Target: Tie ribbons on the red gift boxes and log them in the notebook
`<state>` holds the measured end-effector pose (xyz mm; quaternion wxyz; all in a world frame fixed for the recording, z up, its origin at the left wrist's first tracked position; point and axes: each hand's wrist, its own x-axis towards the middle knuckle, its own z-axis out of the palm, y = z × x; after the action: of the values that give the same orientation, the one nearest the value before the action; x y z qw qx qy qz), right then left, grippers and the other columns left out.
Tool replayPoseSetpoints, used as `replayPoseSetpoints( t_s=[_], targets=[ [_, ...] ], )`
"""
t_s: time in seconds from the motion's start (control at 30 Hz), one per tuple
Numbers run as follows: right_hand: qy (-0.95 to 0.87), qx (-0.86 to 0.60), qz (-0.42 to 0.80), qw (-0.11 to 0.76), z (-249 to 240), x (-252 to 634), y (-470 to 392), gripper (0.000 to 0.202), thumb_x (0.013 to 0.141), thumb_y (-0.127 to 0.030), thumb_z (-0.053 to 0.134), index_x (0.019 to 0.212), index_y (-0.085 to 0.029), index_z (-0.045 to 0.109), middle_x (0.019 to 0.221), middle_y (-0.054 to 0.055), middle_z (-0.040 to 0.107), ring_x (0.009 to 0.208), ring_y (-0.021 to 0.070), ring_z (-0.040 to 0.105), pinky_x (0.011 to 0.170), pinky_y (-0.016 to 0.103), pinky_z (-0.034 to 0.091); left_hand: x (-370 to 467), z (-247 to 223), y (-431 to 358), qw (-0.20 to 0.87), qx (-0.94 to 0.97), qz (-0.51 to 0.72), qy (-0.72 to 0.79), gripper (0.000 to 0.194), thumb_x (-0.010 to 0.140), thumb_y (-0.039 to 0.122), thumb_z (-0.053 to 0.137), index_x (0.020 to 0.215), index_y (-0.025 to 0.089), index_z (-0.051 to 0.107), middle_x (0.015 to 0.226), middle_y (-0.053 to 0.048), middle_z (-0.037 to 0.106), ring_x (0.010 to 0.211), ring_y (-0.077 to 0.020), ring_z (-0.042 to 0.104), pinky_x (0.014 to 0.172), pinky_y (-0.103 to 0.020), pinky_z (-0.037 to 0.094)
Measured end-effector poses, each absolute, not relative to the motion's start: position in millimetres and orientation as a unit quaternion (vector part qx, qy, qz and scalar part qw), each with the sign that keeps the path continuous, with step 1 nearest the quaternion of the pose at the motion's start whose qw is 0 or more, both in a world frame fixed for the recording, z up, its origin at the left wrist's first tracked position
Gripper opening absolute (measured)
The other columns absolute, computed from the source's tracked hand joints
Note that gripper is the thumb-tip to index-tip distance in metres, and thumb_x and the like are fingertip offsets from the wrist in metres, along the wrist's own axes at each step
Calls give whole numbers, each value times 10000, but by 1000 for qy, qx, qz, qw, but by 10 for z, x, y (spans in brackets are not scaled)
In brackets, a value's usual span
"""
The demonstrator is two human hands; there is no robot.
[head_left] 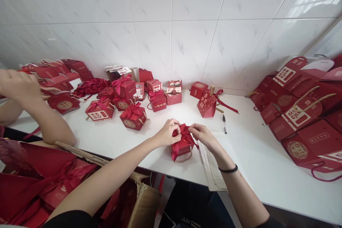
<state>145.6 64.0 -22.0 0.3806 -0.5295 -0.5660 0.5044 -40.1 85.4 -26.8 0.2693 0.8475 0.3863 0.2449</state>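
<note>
On the white table in front of me stands a small red gift box (184, 149) with a twisted cord handle (186, 159) hanging at its near side. A red satin ribbon (186, 136) is tied over its top, its tails draping down the sides. My left hand (170, 133), at the box's upper left, has thumb and fingers curled together on the ribbon. From the right, my right hand (203, 135) pinches the ribbon near the bow's edge. The fingers partly cover the bow. A black band circles my right wrist.
Finished-looking boxes with bows (133, 115) stand at left-centre. A pen (224, 124) and paper sheets (213, 164) lie to the right. Red boxes pile up on the right (301, 114). A carton (145, 203) of boxes is below left. Another person's arm (45, 110) reaches in at left.
</note>
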Motion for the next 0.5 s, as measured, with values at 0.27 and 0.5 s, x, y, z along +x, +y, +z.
replayPoseSetpoints(
  t_s=[0.27,0.5],
  targets=[
    [-453,-472,615,441,-220,1414,643,438,567,-453,685,798,-197,415,438,-102,383,393,54,251,403,191,163,-403,-278,861,258,852,247,383,59,720,177,555,675,193,522,1033,-59,509,1060,-229,476,963,-411,414],
    [-421,-442,654,448,-203,1414,631,422,556,-383,721,836,-147,512,449,-89,404,396,38,263,399,185,151,-408,-297,871,259,851,250,382,35,717,182,560,708,195,529,1041,-60,505,1058,-226,481,967,-403,412]
  ],
)
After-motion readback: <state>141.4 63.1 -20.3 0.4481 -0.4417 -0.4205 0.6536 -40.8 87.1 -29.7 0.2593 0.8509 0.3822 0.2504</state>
